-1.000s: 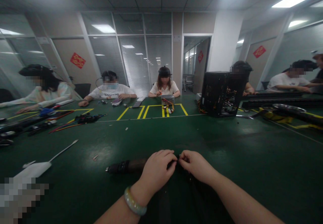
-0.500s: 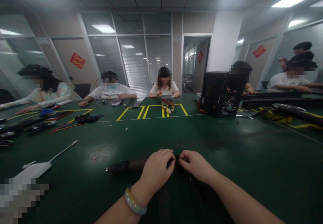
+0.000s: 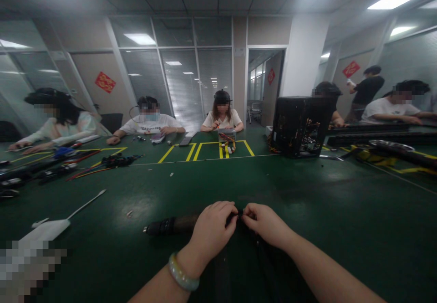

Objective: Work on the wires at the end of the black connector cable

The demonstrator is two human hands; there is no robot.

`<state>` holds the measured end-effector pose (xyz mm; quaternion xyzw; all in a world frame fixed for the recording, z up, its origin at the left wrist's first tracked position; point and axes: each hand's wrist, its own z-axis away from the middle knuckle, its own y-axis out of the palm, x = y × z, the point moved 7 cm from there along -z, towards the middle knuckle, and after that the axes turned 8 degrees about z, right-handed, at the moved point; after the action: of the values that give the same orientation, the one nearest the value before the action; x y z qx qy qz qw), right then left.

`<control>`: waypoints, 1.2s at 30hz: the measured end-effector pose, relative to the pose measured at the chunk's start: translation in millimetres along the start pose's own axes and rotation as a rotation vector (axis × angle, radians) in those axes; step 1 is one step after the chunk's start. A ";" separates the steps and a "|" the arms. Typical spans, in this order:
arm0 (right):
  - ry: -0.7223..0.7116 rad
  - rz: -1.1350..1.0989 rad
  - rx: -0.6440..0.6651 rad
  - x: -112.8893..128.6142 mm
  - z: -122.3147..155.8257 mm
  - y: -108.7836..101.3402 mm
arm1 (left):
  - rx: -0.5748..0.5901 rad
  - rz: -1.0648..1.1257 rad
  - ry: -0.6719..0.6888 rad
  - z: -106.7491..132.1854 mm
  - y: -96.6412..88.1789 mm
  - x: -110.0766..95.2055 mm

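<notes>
A dark cylindrical rod (image 3: 184, 224) with ringed collars and a small metal tip (image 3: 145, 230) lies crosswise on the green table. My left hand (image 3: 215, 223), a pale bangle at its wrist, is closed over the rod's right part and hides it. Close beside it, my right hand (image 3: 261, 218) pinches a small dark part (image 3: 240, 213) between thumb and fingers. Both sets of fingertips almost meet there. Dark strips (image 3: 262, 253) run toward me below the hands; their join to the rod is hidden.
A white charger-like block with cable (image 3: 54, 230) lies left on the green table (image 3: 153, 266). Dark cables (image 3: 116, 159) lie beyond it. A black computer case (image 3: 300, 127) stands back right. Several co-workers sit around the far side.
My hands and the rod have barely moved. In the background, a standing person has shifted left, and the co-worker at far left has drawn an arm in.
</notes>
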<state>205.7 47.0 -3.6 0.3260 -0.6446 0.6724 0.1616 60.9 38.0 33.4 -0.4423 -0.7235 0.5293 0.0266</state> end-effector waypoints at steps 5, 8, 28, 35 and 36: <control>-0.015 0.020 -0.015 -0.8 -0.8 0.8 | 0.035 -0.002 0.045 -0.1 1.1 -4.3; -0.027 0.013 -0.013 -1.1 -1.2 1.6 | 0.017 -0.021 0.014 -0.4 0.6 -1.2; -0.008 0.014 0.001 -1.7 -1.0 1.1 | 0.033 0.000 0.045 -0.4 0.2 -5.5; -0.005 0.003 -0.001 -0.6 -0.9 0.4 | -0.001 -0.007 0.007 -0.7 -1.4 -1.8; -0.008 0.011 -0.011 0.2 -1.0 -0.3 | 0.000 0.000 0.011 -0.8 -2.0 -2.5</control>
<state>205.5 47.9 -3.2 0.3239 -0.6507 0.6685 0.1572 61.6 36.8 36.4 -0.4452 -0.7235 0.5267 0.0305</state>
